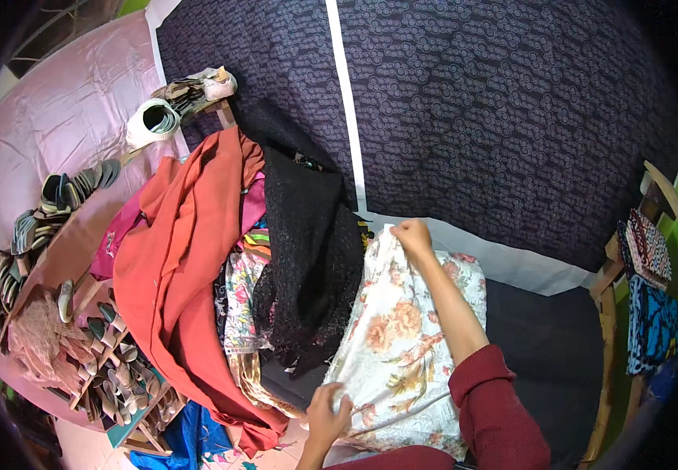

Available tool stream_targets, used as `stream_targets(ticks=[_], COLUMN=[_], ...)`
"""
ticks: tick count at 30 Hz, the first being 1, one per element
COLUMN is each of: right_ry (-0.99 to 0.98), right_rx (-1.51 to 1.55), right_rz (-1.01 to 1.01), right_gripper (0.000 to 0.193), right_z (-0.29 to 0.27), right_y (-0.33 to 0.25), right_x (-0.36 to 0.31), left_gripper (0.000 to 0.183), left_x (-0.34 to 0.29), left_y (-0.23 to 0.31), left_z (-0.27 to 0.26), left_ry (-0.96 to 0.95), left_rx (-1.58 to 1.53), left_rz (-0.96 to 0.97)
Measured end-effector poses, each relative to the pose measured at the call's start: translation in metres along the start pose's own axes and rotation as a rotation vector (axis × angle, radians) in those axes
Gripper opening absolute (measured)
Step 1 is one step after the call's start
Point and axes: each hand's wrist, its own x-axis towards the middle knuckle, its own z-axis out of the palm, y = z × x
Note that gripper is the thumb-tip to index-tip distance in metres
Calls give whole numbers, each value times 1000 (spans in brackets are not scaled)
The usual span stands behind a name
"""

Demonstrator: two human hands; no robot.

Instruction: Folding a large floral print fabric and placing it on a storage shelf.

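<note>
White cloth printed with orange and brown flowers (398, 329) lies spread over the dark seat in front of me. My right hand (413, 237) pinches its far edge near the seat's back. My left hand (327, 411) is closed at the near left edge of this cloth, fingers curled against it. To the left of the floral cloth hangs a black lacy fabric (311, 243), touching its side. A long orange-red cloth (186, 258) drapes beside the black one and reaches down toward the floor.
The dark patterned backrest (496, 117) rises behind, with a white strip. Wooden racks on the left hold several shoes (123, 384) and sandals (84, 184). Folded patterned fabrics (652, 313) lie over the wooden frame at right. Blue cloth (186, 439) lies low at the left.
</note>
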Motion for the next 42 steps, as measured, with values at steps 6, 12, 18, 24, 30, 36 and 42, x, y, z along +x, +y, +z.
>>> stream_targets(ticks=[6,12,18,24,30,36,42], right_ry=[-290,-259,-302,-576,-393,-50,-167], right_rx=[550,387,-21,169,579,174,-231], right_rz=[317,19,-271,-60,-132,-737,-352], right_gripper=[30,33,47,32,13,22,25], right_z=[49,19,38,12,0,-10,-30], right_y=[96,43,61,25,32,18,-3], right_x=[34,28,57,71,85,72,28], left_gripper=[46,50,34,35,29,24,19], left_x=[9,4,6,3,2,-5,-2], left_y=[-5,-9,2,-2,2,16,-1], left_z=[-13,-44,-24,-15,6,11,8], left_ry=[-260,-488,-277,-190,-232,2,126], left_rx=[171,349,229,61,119,110,80], left_rz=[-224,-427,-354,135,111,132,62])
